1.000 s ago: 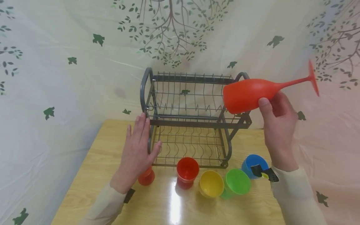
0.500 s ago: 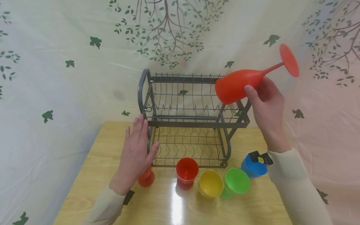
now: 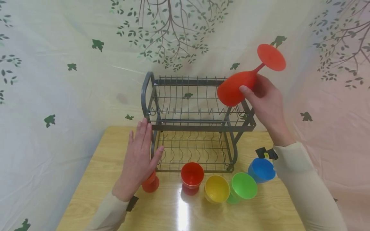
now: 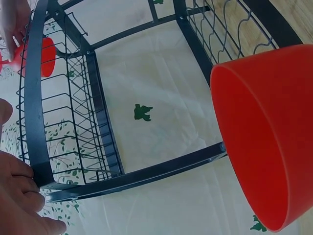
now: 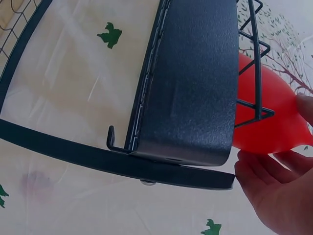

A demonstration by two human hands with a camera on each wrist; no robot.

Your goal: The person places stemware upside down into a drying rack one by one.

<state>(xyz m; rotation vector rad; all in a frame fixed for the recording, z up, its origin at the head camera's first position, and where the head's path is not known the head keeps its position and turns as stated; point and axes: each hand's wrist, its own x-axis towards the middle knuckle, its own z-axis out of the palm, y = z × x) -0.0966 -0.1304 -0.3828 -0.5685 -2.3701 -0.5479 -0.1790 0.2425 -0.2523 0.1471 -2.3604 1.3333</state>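
Note:
A two-tier dark metal dish rack (image 3: pixel 202 128) stands on the table. My right hand (image 3: pixel 267 101) grips the bowl of a red plastic wine glass (image 3: pixel 235 88) at the right end of the upper tier. The glass is tipped mouth-down to the left, its round foot up and to the right. In the right wrist view its bowl (image 5: pixel 264 107) shows behind the rack's wires. My left hand (image 3: pixel 137 160) rests with straight fingers against the rack's left front upright. Below that hand stands another red cup (image 3: pixel 150 184), partly hidden; its wide mouth (image 4: pixel 264 142) looms in the left wrist view.
In front of the rack, a row of stemmed cups stands on the wooden table (image 3: pixel 95 179): red (image 3: pixel 192 175), yellow (image 3: pixel 217 189), green (image 3: pixel 244 186) and blue (image 3: pixel 261 170). A pale cloth backdrop (image 3: pixel 72 96) with printed leaves hangs behind and at the sides.
My right hand has moved left, bringing the wine glass over the rack's upper right end and tilting it more mouth-down, foot raised. The left hand has kept its place.

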